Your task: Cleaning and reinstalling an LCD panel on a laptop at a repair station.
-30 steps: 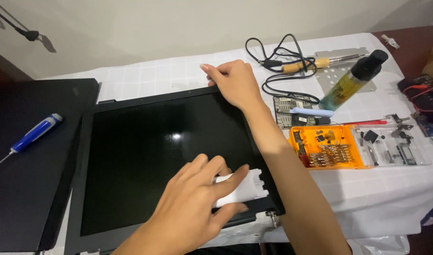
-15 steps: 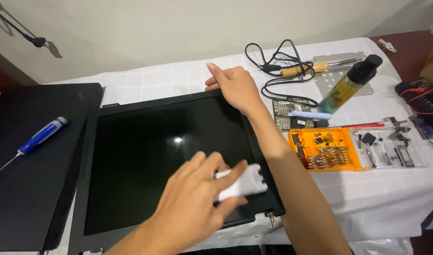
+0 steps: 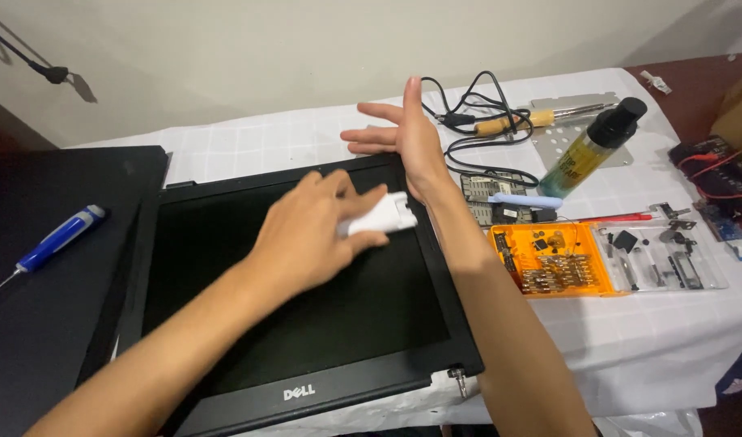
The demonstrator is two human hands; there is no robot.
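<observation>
My left hand (image 3: 310, 235) is pinching a small white pad (image 3: 383, 217) against the dark laptop screen (image 3: 298, 299), up near its top right corner. My right hand (image 3: 403, 137) is flat and open, fingers spread, holding nothing, with the heel of the palm resting on that same corner of the frame. The screen's long side runs left to right in front of me, so the left hand is the closer one to the glass. Blue screwdriver (image 3: 59, 237) off left, orange parts tray (image 3: 553, 260) and spray bottle (image 3: 591, 148) off right.

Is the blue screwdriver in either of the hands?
No, the blue screwdriver lies alone on the black panel at left.
</observation>
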